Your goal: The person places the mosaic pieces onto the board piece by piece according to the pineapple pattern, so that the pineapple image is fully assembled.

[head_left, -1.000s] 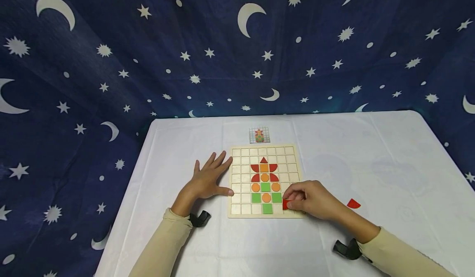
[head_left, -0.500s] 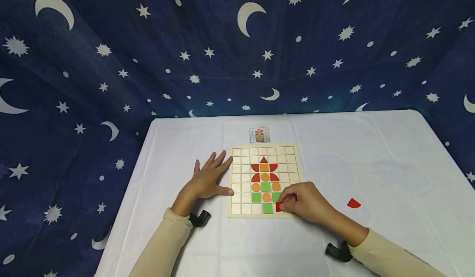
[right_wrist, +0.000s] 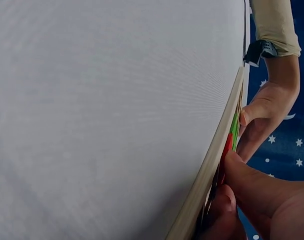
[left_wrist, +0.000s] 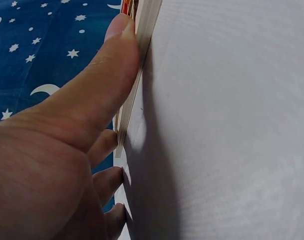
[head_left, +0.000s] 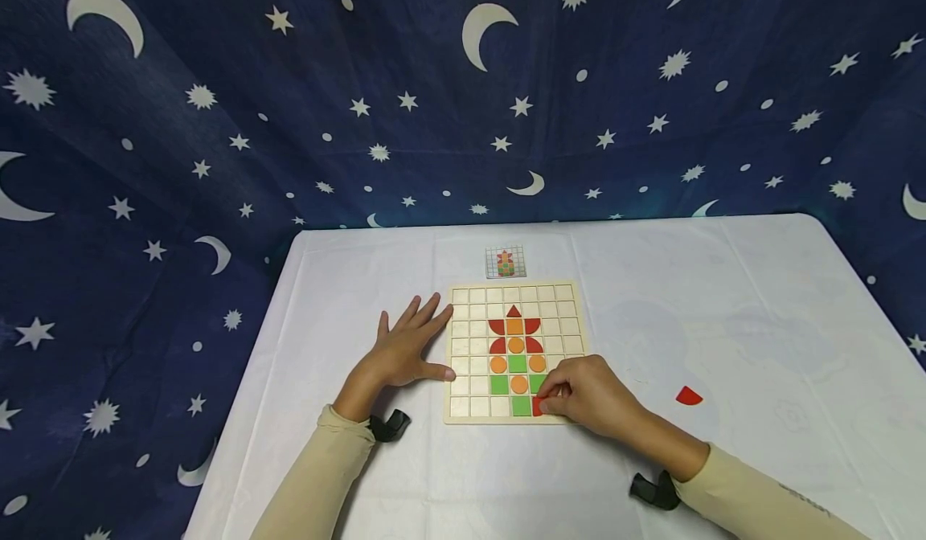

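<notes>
Pinching a small red tile (head_left: 538,406) by its edges, right hand (head_left: 589,399) is seating this light, stiff piece in the wooden grid board (head_left: 463,347)'s bottom row on the bench (head_left: 723,299), left hand (head_left: 405,351) bracing flat, fingers spread.

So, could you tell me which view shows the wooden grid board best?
The head view: the whole wooden grid board with its coloured pattern. The left wrist view shows only its edge beside the thumb; the right wrist view only its rim, edge-on.
</notes>
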The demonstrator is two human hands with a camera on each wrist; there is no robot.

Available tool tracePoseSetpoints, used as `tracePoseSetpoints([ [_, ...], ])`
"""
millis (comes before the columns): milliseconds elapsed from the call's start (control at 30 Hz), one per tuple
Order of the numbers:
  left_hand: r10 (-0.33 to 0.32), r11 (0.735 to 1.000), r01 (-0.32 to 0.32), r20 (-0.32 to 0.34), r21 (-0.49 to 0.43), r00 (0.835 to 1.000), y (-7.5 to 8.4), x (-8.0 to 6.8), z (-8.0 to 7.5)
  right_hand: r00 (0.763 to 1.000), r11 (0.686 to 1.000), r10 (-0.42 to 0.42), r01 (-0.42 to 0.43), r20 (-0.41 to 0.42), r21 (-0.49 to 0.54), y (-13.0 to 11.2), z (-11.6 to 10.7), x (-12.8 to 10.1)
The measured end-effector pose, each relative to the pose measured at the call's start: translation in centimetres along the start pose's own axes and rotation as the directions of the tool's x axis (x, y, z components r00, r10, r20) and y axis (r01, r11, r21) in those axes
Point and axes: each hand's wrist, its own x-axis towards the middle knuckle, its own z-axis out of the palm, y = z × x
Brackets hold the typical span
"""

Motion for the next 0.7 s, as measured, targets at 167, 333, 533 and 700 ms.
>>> tracePoseSetpoints([
  [167, -0.002, 1.000, 0.002, 0.005, 0.006, 1.000, -0.1, 0.1, 0.0, 1.000, 1.000, 0.011, -0.011, -0.016, 0.002, -0.1, -0.1, -0.1],
  [333, 0.002, 1.000, -0.002, 0.008, 0.008, 1.000, -0.1, 0.0, 0.0, 1.000, 1.000, 0.008, -0.008, -0.025, 0.005, 0.2, -0.2, -0.2],
  [533, -0.004, 1.000, 0.004, 0.013, 0.003, 1.000, -0.1, 0.0, -0.1, 1.000, 1.000, 0.003, -0.003, -0.017, 0.004, 0.5, -0.4, -0.2],
  [700, -0.006, 1.000, 0.006, 0.011, 0.011, 1.000, -0.1, 0.0, -0.1, 0.999, 1.000, 0.008, -0.007, -0.052, 0.004, 1.1, -2.3, -0.6],
])
